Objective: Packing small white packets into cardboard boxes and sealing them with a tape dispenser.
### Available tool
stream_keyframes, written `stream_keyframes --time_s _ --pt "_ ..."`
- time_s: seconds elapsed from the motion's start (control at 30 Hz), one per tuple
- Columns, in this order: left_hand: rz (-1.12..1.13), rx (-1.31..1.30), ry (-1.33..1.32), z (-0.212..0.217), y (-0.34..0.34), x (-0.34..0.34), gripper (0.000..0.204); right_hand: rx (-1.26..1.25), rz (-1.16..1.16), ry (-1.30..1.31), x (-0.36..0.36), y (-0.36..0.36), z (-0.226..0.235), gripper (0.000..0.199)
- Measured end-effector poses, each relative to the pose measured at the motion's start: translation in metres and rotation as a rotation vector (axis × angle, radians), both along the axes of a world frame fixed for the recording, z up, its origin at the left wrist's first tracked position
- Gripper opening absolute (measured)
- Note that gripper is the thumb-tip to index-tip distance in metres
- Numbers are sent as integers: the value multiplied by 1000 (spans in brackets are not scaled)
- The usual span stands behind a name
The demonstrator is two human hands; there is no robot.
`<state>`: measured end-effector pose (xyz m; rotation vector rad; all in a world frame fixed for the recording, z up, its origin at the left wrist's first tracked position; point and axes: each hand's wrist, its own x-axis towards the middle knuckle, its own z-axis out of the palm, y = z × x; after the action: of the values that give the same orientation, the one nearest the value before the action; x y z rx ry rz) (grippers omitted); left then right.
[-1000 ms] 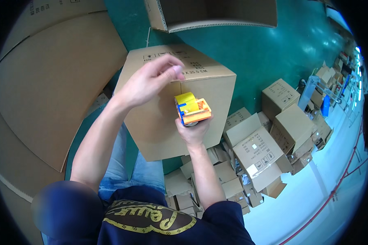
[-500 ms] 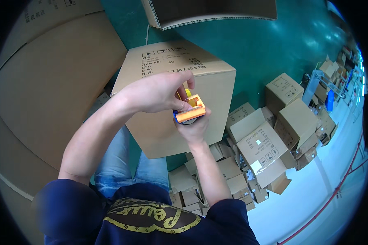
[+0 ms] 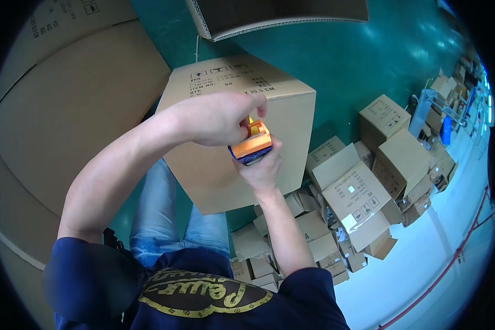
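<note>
Held in front of the large brown carton is a small orange-and-blue box, with an opening at the top and bits of yellow inside. My right hand grips it from below and the right side, fingers wrapped round it. From the left, my left hand bends over the opening. Its fingers are curled at the box's upper left edge, and the fingertips are partly hidden, so what they pinch cannot be made out. The large carton, printed on its top, stands directly behind both hands.
Very large cardboard boxes rise along the left. An open carton lies at the top. Several opened cartons are heaped at the right on the green floor. A blue metal frame stands farther off.
The small box has shifted slightly left and tilted. My left fingers have curled further into its opening, and my left elbow has swung outward to the left.
</note>
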<state>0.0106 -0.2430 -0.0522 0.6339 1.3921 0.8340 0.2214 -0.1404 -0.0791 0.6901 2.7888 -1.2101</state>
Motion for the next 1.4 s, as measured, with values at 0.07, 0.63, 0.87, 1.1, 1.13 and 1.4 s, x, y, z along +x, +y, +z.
stream_keyframes --time_s 0.07,0.63,0.87,1.1,1.13,1.4 --pt "-35 67 66 -1 -2 5 36 0 1 5 1 -2 0 78" --pt "32 -97 0 -9 4 1 44 27 -55 -24 7 0 2 75" --pt "185 -146 -346 -38 -5 2 32 8 -83 -38 8 -6 -2 75" --pt "149 -50 -218 -30 -6 0 27 46 -132 -58 4 -9 5 74" --pt "144 -27 -192 -31 -5 2 27 56 -137 -51 2 -9 7 73" --pt "215 2 -121 -51 -2 -7 22 -32 -214 -172 17 -9 11 72"
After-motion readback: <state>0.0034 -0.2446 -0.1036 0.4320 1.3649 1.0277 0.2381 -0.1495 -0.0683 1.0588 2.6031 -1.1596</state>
